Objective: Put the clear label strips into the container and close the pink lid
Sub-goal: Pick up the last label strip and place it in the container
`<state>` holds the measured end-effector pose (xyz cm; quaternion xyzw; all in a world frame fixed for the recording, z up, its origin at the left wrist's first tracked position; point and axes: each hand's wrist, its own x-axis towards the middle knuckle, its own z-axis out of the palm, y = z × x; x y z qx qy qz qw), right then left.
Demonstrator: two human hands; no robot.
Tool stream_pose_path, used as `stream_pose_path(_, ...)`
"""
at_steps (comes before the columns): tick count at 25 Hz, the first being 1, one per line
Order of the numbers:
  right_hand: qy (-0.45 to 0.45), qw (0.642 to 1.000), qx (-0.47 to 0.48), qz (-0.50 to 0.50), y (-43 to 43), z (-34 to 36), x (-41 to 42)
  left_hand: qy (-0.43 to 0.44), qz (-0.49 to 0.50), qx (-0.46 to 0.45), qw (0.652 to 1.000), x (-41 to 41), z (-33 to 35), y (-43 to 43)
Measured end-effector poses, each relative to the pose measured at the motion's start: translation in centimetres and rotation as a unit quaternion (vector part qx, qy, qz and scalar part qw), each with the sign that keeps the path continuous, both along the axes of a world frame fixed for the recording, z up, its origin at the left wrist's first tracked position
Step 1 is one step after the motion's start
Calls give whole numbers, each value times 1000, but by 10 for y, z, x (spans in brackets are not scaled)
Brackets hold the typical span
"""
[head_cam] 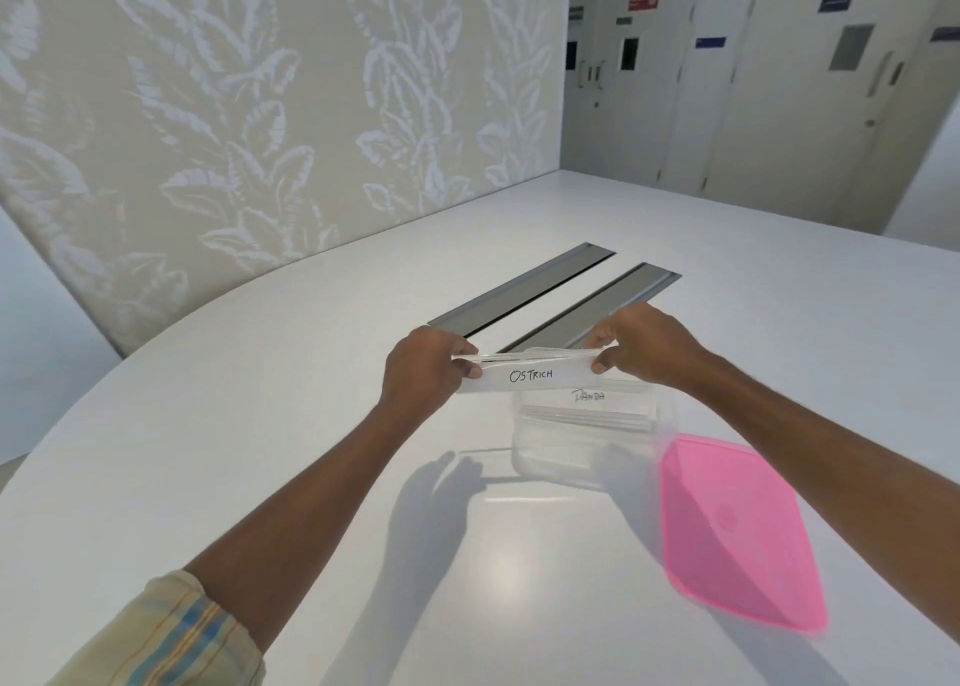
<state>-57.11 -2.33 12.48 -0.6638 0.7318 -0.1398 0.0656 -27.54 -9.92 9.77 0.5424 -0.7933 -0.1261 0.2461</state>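
Observation:
A stack of clear label strips [530, 371], the front one marked OSTRICH, hangs above the table between both hands. My left hand [423, 368] pinches its left end, and my right hand [641, 345] pinches its right end. Just below and behind it stands the clear container [576, 457], open, with more strips inside, one marked PANDA [589, 397]. The pink lid [737, 529] lies flat on the table to the right of the container, under my right forearm.
Everything rests on a white table [311, 477] with a curved left edge. Two grey cable-slot covers [519, 285] are set into it behind my hands. A leaf-patterned wall [234, 114] rises at the far left, and doors stand at the back right.

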Motion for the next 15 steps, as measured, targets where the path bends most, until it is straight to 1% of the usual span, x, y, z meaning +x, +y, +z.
stream_pose_path(4, 1, 999, 1, -36, 6, -8, -41, 0, -31, 7, 999, -47, -2, -10)
stream_pose_path(8, 4, 998, 16, -60, 9, -19, -71, -22, -58, 24, 998, -83, -10, -18)
stream_pose_path(15, 7, 997, 23, -76, 2, -45, -100, -48, -69, 42, 996, -121, -28, -30)
